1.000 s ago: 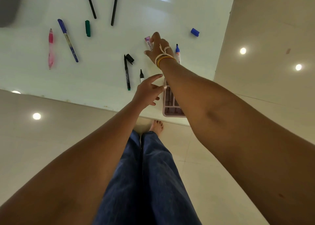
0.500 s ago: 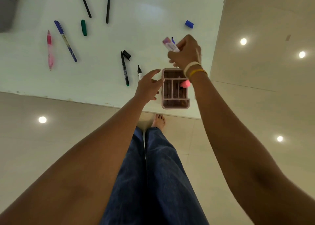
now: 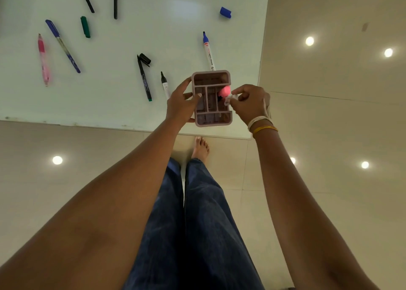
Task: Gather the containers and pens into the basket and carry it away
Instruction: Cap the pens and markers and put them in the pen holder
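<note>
Two hands meet at a pink divided container (image 3: 212,98) near the front edge of a white table (image 3: 131,105). Left hand (image 3: 181,106) grips its left wall, thumb over the rim. Right hand (image 3: 250,104), at its right side, pinches a small pale marker (image 3: 230,98) over the right compartment, beside a pink object (image 3: 225,90); more pens, including a blue-tipped marker (image 3: 208,51), lie beyond.

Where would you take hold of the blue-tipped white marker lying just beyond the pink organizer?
Pinch the white marker mid-barrel from above, across its width. It lies flat on the table, near end touching or behind the organizer, so the bare middle is likely freest.
</note>
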